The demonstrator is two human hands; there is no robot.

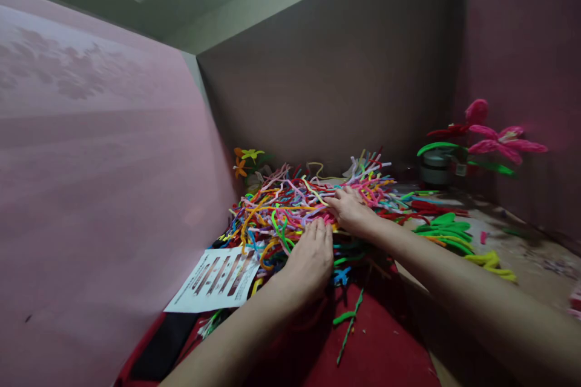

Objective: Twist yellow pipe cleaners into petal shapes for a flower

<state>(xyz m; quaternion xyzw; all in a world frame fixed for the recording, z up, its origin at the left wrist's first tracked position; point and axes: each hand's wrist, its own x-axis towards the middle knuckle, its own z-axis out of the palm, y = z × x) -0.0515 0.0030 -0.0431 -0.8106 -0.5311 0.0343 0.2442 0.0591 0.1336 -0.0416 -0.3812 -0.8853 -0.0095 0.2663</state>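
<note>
A large tangled heap of multicoloured pipe cleaners lies in front of me. My left hand rests against its near side, fingers stretched out and tips touching the stems. Farther up and to the right, my right hand lies on the heap with its fingers apart, beside pink and white stems. A pale yellow pipe cleaner runs close to its fingertips; no grip on it shows. Just below the hands are a small blue twisted piece and a green twisted stem.
A printed sheet lies left of the heap, above a dark flat object on the red surface. At right are green petal shapes, yellow pieces and a pot with pink pipe-cleaner flowers. Orange flowers stand behind.
</note>
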